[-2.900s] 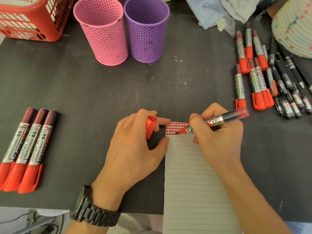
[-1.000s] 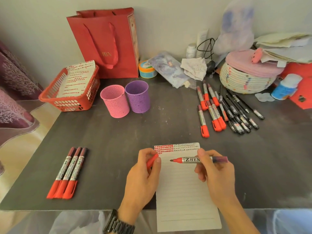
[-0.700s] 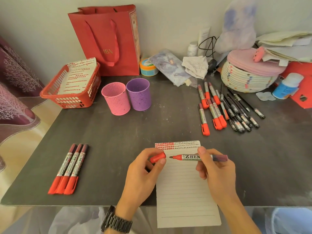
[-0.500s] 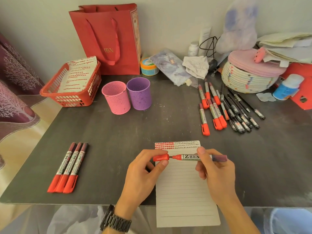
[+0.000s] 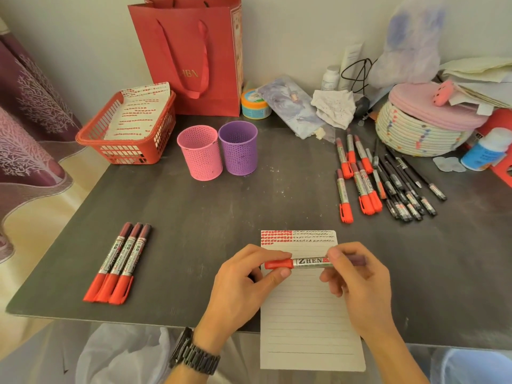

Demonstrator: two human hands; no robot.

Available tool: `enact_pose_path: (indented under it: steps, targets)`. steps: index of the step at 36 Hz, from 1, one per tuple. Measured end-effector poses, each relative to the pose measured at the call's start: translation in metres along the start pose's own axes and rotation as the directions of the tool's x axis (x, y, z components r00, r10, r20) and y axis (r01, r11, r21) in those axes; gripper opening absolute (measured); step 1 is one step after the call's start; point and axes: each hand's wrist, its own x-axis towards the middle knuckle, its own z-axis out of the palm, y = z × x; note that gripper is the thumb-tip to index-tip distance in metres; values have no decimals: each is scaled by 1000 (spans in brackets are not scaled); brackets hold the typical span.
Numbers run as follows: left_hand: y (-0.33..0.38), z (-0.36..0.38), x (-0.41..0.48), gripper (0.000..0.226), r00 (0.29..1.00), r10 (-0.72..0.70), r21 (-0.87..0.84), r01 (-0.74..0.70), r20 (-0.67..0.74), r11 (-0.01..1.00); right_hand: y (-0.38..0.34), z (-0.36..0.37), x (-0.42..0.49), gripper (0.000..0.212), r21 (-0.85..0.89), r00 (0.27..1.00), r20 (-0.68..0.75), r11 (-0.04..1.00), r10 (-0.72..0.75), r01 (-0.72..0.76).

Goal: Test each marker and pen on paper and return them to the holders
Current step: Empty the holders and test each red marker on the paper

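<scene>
Red cap (image 5: 278,264) on marker (image 5: 310,261), tip hidden.

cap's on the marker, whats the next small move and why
Probably lay the silver marker with the red cap beside the three matching markers on the left. Its cap covers the tip, pinched by the left hand; the right hand grips the barrel, and red test marks sit atop the lined paper sheet.

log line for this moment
red marker: cap on tip | left hand: pinches cap | right hand: holds barrel | above paper
</scene>
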Motion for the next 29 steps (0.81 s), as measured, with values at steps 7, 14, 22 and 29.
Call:
enact_pose_path:
  steps: [7,14,22,29]
  targets:
    - [-1,-5,0,25,1000,-13,-57,14,5,998,-2,-3,1,10,-107,994,102,993,-33,44]
    - [-1,-10,2,19,1000,-24,-140,21,-14,990,-9,-1,0,11,-179,979,205,983,6,31]
    - [4,-17,1,15,997,-66,-180,72,34,981,-25,2,-2,10,-422,944,329,900,38,111]
    - [19,-29,-3,46,995,-93,-253,100,42,962,-30,20,-27,20,-441,939,338,891,56,105]
